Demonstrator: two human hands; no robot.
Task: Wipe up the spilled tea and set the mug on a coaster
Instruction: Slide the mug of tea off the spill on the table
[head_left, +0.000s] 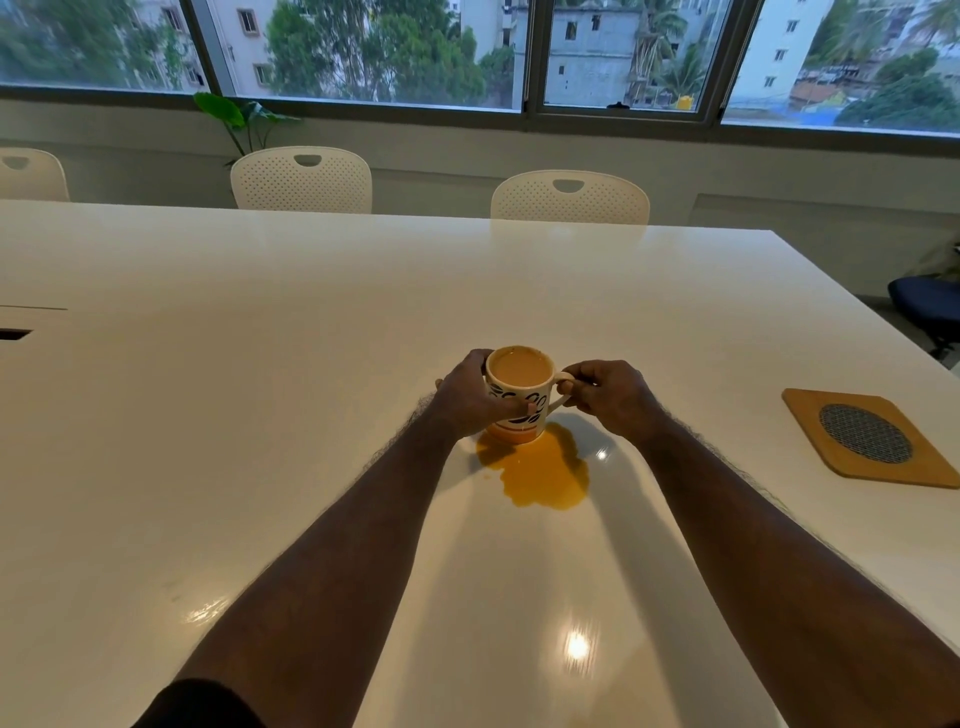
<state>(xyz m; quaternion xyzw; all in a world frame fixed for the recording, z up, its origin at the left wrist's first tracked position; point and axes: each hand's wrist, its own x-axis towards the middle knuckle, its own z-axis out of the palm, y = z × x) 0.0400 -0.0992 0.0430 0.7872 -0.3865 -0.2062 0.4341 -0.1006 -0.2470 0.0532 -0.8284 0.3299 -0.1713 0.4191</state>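
Observation:
A cream mug (519, 387) with dark leaf marks and an orange base stands on the white table (260, 415), full of milky tea. My left hand (470, 397) wraps around its left side. My right hand (610, 397) pinches the handle on its right side. An orange-brown puddle of spilled tea (543, 470) spreads from under the mug toward me. A square wooden coaster (872, 436) with a dark round mesh centre lies on the table far to the right, apart from the mug. No cloth is in view.
Three white perforated chairs (569, 200) stand along the table's far edge below a wide window. A potted plant (244, 117) is behind them. A dark chair (930, 306) sits off the table's right edge. A cable slot (13, 334) is at the left.

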